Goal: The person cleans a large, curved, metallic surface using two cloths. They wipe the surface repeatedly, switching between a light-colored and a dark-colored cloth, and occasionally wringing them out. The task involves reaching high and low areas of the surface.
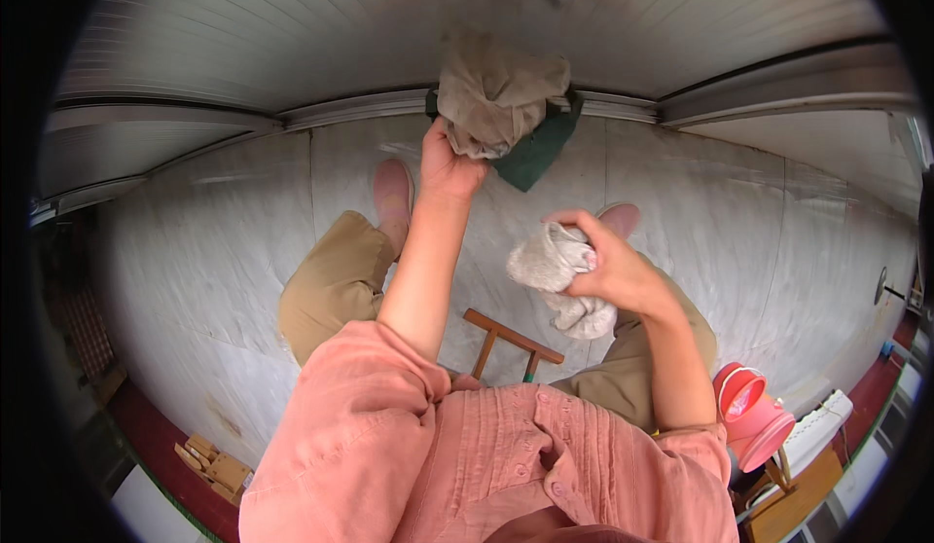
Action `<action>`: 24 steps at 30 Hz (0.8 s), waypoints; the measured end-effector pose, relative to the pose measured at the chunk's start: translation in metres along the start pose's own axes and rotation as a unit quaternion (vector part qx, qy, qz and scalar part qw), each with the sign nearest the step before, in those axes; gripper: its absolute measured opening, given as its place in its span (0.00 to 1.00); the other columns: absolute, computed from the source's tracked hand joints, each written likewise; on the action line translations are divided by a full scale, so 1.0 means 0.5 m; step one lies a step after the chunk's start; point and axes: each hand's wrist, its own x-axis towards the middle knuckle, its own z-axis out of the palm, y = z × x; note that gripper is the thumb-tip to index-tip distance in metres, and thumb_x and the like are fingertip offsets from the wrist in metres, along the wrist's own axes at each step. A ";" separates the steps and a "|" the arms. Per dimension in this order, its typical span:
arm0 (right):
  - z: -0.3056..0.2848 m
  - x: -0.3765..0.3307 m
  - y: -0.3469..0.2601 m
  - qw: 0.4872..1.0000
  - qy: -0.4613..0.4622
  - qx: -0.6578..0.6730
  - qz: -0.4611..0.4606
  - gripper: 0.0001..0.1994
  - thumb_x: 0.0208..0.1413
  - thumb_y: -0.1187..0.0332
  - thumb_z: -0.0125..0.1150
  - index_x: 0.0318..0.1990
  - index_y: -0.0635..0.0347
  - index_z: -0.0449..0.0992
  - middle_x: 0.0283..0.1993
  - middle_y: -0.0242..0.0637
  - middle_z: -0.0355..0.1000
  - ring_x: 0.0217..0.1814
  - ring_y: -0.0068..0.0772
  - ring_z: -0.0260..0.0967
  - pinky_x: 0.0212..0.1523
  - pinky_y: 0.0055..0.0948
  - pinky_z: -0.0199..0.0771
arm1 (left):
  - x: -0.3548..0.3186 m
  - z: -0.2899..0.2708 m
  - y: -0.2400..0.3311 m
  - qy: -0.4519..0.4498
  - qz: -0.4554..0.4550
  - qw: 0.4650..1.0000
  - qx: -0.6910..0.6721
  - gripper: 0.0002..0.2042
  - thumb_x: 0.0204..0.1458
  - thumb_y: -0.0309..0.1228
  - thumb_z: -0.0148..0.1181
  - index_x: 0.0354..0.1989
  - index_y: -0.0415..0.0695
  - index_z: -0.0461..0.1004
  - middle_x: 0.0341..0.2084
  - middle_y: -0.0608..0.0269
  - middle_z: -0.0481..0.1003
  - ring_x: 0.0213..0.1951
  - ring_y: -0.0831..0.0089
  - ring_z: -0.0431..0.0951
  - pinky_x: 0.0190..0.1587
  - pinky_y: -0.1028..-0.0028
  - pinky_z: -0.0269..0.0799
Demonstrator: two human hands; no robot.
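My left hand (453, 168) reaches forward, closed on a crumpled grey-brown cloth (494, 90) held up in front of the ribbed metal panel. A dark green cloth (538, 149) shows from behind and below it; whether the two are joined I cannot tell. My right hand (618, 269) is bent back nearer my body, its thumb and fingers wrapped round a bunched light grey rag (553, 259). The lower end of that rag hangs over my right knee. Some of the left fingers are hidden by the cloth.
Grey ribbed metal panels (243, 37) rise ahead above a metal floor track. Marble-look flooring (243, 251) lies below. Between my legs stands a wooden frame piece (511, 337). Pink-red plastic containers (759, 431) are at right, wooden blocks (216, 467) at lower left.
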 end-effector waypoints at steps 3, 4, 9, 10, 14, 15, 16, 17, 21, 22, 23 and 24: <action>0.016 0.009 0.026 0.999 0.007 0.012 -0.046 0.39 0.37 0.76 0.69 0.62 0.63 0.62 0.52 0.39 0.68 0.53 0.31 0.66 0.57 0.28 0.66 | -0.108 0.036 -0.002 -0.049 -0.038 0.993 0.099 0.19 0.56 0.25 0.50 0.57 0.37 0.70 0.52 0.57 0.75 0.57 0.60 0.74 0.62 0.61 0.68; 0.021 0.006 0.030 0.998 0.014 0.021 -0.058 0.40 0.36 0.76 0.69 0.63 0.63 0.61 0.54 0.39 0.66 0.54 0.31 0.65 0.58 0.28 0.65 | -0.127 0.026 0.007 -0.064 -0.051 0.984 0.159 0.19 0.55 0.24 0.49 0.56 0.37 0.70 0.51 0.58 0.76 0.55 0.61 0.75 0.60 0.62 0.70; 0.038 -0.022 -0.005 0.992 0.081 -0.021 -0.098 0.40 0.36 0.72 0.70 0.62 0.64 0.61 0.55 0.42 0.67 0.54 0.35 0.68 0.57 0.31 0.69 | -0.204 0.099 0.023 -0.129 0.042 0.790 0.598 0.23 0.49 0.26 0.55 0.56 0.36 0.69 0.45 0.66 0.74 0.45 0.76 0.73 0.50 0.75 0.69; 0.044 -0.028 -0.005 0.984 0.104 -0.096 -0.105 0.38 0.36 0.71 0.70 0.61 0.64 0.63 0.54 0.44 0.68 0.54 0.39 0.69 0.56 0.32 0.69 | -0.201 0.108 0.019 -0.176 0.059 0.741 0.646 0.26 0.47 0.32 0.63 0.56 0.37 0.68 0.44 0.63 0.75 0.46 0.74 0.73 0.52 0.75 0.68; 0.065 -0.060 -0.061 0.982 0.094 -0.138 -0.087 0.29 0.39 0.67 0.66 0.54 0.62 0.70 0.45 0.48 0.73 0.48 0.48 0.75 0.48 0.40 0.75 | -0.199 0.128 0.022 -0.308 -0.047 0.671 0.672 0.39 0.36 0.30 0.76 0.62 0.43 0.67 0.53 0.67 0.74 0.51 0.76 0.71 0.58 0.73 0.67; 0.063 -0.075 -0.078 0.990 0.064 -0.110 -0.065 0.27 0.39 0.68 0.66 0.52 0.63 0.72 0.42 0.47 0.75 0.46 0.44 0.77 0.46 0.38 0.76 | -0.198 0.120 0.033 -0.316 -0.056 0.659 0.680 0.35 0.36 0.27 0.75 0.59 0.44 0.71 0.50 0.68 0.75 0.50 0.76 0.72 0.58 0.73 0.67; 0.054 -0.062 -0.037 0.991 0.028 -0.121 -0.043 0.24 0.40 0.70 0.65 0.49 0.64 0.74 0.38 0.42 0.76 0.41 0.35 0.77 0.44 0.33 0.76 | -0.198 0.117 0.042 -0.323 -0.065 0.657 0.678 0.32 0.37 0.27 0.74 0.57 0.43 0.73 0.48 0.69 0.76 0.49 0.76 0.73 0.56 0.73 0.68; 0.056 -0.088 -0.068 0.997 0.030 -0.062 -0.033 0.26 0.39 0.74 0.67 0.52 0.62 0.74 0.43 0.38 0.77 0.43 0.30 0.75 0.46 0.31 0.75 | -0.200 0.116 0.046 -0.328 -0.078 0.657 0.674 0.30 0.37 0.26 0.73 0.55 0.43 0.74 0.46 0.70 0.76 0.47 0.77 0.73 0.55 0.73 0.69; -0.002 -0.138 -0.134 0.975 0.159 0.079 -0.136 0.33 0.40 0.77 0.70 0.60 0.64 0.72 0.53 0.34 0.74 0.53 0.26 0.71 0.57 0.27 0.71 | -0.175 0.093 0.120 -0.177 -0.028 0.875 0.450 0.21 0.46 0.25 0.66 0.51 0.39 0.75 0.42 0.63 0.79 0.39 0.73 0.79 0.42 0.71 0.77; -0.041 -0.148 -0.141 0.947 0.196 0.171 -0.188 0.31 0.41 0.78 0.68 0.59 0.64 0.72 0.54 0.35 0.74 0.54 0.30 0.73 0.58 0.31 0.73 | -0.161 0.100 0.134 -0.173 0.005 0.896 0.409 0.19 0.48 0.25 0.64 0.50 0.38 0.75 0.41 0.62 0.79 0.38 0.71 0.80 0.40 0.71 0.78; -0.054 -0.169 -0.193 0.909 0.214 0.278 -0.224 0.29 0.44 0.77 0.65 0.59 0.65 0.71 0.56 0.39 0.74 0.54 0.36 0.74 0.60 0.36 0.73 | -0.148 0.102 0.150 -0.162 0.035 0.915 0.368 0.17 0.50 0.25 0.62 0.49 0.38 0.75 0.39 0.61 0.80 0.37 0.70 0.81 0.39 0.71 0.78; -0.074 -0.181 -0.221 0.868 0.215 0.368 -0.253 0.27 0.53 0.71 0.62 0.62 0.64 0.68 0.58 0.42 0.72 0.57 0.40 0.73 0.62 0.41 0.73 | -0.135 0.098 0.171 -0.144 0.035 0.927 0.345 0.14 0.50 0.25 0.62 0.47 0.39 0.76 0.36 0.62 0.80 0.35 0.71 0.81 0.38 0.71 0.79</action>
